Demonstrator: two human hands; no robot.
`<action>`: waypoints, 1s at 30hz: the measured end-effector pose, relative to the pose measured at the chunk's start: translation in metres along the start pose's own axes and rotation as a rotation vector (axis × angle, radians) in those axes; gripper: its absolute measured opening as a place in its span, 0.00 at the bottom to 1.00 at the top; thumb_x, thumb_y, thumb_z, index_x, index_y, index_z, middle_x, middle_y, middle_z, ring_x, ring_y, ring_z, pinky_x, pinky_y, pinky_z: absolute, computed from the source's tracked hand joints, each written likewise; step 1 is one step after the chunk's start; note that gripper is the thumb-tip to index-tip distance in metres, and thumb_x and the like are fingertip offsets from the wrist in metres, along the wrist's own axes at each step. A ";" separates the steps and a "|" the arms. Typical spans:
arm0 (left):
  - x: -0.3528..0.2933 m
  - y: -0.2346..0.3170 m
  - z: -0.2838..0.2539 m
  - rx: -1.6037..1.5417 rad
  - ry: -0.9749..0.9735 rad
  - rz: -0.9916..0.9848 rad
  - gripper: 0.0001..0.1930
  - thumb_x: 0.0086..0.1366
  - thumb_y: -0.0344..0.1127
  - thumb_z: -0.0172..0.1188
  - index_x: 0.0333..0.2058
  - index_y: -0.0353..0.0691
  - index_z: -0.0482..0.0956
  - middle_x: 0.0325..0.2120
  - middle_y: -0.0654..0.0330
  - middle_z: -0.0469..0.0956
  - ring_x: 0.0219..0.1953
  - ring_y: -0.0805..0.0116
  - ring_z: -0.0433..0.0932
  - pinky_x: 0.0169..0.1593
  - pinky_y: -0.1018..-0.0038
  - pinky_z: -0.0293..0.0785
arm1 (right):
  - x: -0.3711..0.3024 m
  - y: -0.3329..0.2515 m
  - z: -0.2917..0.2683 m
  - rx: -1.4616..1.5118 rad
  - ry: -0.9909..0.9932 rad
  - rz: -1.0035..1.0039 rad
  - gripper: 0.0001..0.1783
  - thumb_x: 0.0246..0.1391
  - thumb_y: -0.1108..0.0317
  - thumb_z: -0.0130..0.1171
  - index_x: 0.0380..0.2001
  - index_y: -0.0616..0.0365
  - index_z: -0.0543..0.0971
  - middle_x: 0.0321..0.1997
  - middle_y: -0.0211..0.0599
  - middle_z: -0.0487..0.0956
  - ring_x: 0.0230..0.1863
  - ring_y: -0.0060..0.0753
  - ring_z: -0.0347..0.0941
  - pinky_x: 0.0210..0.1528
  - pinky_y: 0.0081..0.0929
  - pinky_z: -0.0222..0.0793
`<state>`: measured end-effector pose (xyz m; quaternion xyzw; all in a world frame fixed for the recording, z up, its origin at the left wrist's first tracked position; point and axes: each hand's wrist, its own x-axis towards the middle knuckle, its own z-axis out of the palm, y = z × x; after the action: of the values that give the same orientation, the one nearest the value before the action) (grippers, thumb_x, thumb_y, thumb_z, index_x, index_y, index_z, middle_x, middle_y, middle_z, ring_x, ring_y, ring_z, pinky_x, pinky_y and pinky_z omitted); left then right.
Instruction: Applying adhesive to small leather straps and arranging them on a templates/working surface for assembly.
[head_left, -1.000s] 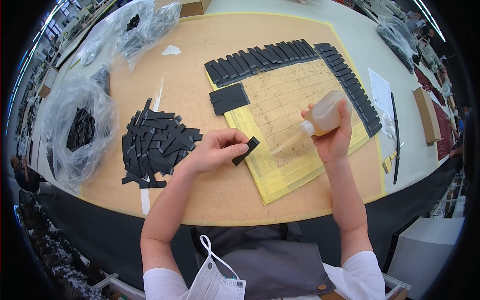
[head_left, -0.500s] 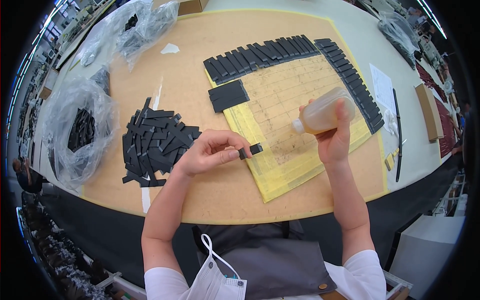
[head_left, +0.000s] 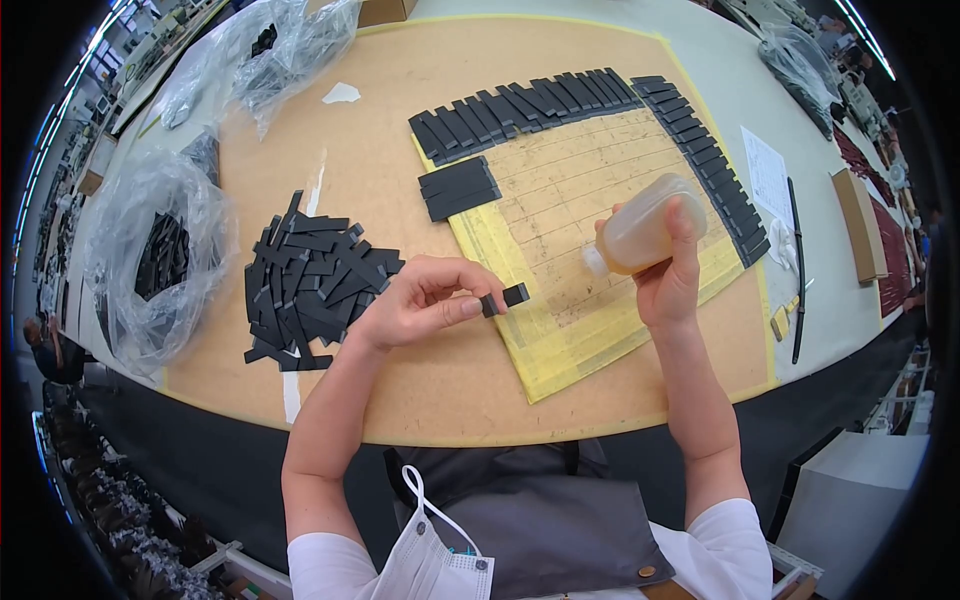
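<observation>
Between the thumb and fingers of my left hand [head_left: 430, 300] is a black strip [head_left: 515, 295], its end sticking out over the board's yellow-taped left edge. My right hand [head_left: 664, 272] grips a translucent plastic bottle [head_left: 648, 228] holding amber liquid. The bottle tilts so its white cap points down and left, above the board [head_left: 560, 190]. Black strips in a close row [head_left: 530, 108] line the board's far side, and another row [head_left: 705, 165] runs down its right side. A small block of strips [head_left: 458, 188] lies at the left edge. Left of my left hand is a heaped pile of black strips [head_left: 310, 285].
Clear plastic bags [head_left: 160, 260] with black strips stand at the left of the table. At the right lie a paper sheet [head_left: 764, 170], a thin black rod [head_left: 797, 270] and a cardboard box [head_left: 858, 225]. A white scrap [head_left: 341, 93] lies toward the back.
The bottle's cap end has dipped slightly lower. My left hand stays nearly in place, with the strip's end shifted slightly right and up.
</observation>
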<state>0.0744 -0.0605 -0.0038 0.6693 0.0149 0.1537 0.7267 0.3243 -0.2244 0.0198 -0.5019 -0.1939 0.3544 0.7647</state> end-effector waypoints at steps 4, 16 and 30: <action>-0.001 0.000 -0.001 -0.014 -0.001 -0.013 0.10 0.68 0.36 0.63 0.37 0.33 0.80 0.39 0.58 0.82 0.40 0.76 0.76 0.44 0.78 0.71 | 0.000 -0.002 0.002 0.008 -0.017 0.012 0.45 0.54 0.35 0.62 0.61 0.56 0.62 0.50 0.48 0.76 0.51 0.50 0.80 0.55 0.42 0.77; 0.003 0.007 -0.007 0.017 0.021 0.049 0.08 0.67 0.34 0.63 0.37 0.34 0.80 0.37 0.61 0.82 0.37 0.78 0.74 0.43 0.79 0.70 | 0.001 -0.004 0.004 0.025 -0.006 0.038 0.43 0.54 0.35 0.61 0.60 0.54 0.62 0.48 0.46 0.77 0.48 0.49 0.80 0.51 0.41 0.77; 0.077 -0.010 -0.022 1.001 0.452 -0.280 0.08 0.54 0.30 0.71 0.28 0.36 0.80 0.29 0.57 0.80 0.33 0.60 0.80 0.38 0.67 0.75 | 0.005 -0.014 0.002 0.156 0.057 0.070 0.45 0.52 0.32 0.62 0.61 0.50 0.61 0.49 0.44 0.77 0.49 0.49 0.80 0.41 0.41 0.78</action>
<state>0.1444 -0.0215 -0.0021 0.8744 0.3299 0.1694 0.3129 0.3312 -0.2233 0.0331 -0.4574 -0.1260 0.3805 0.7938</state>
